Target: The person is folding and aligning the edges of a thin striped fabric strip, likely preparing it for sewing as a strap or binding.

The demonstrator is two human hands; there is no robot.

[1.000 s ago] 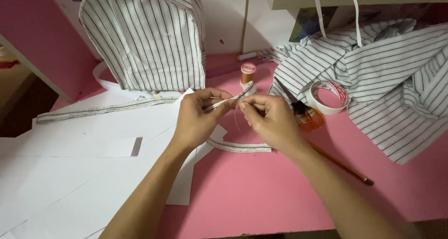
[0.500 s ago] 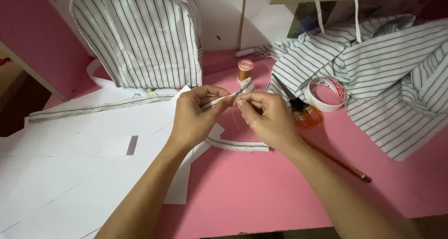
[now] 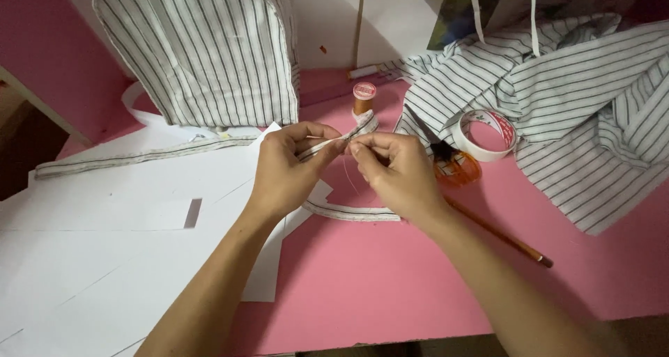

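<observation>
You are pinching the striped fabric strip (image 3: pixel 362 127) between your left hand (image 3: pixel 289 165) and right hand (image 3: pixel 394 169) above the pink tabletop (image 3: pixel 390 280), just before the thread spool (image 3: pixel 363 98); loosening either pinch risks dropping it.

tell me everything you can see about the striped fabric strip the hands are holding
The striped fabric strip is a narrow band of white cloth with thin dark stripes, folded flat like a strap. It curves across the pink table, one stretch lying on the surface, the other end lifted and pinched between the left hand and right hand. Its raised tip points toward the thread spool. A thin thread hangs near the fingers.
</observation>
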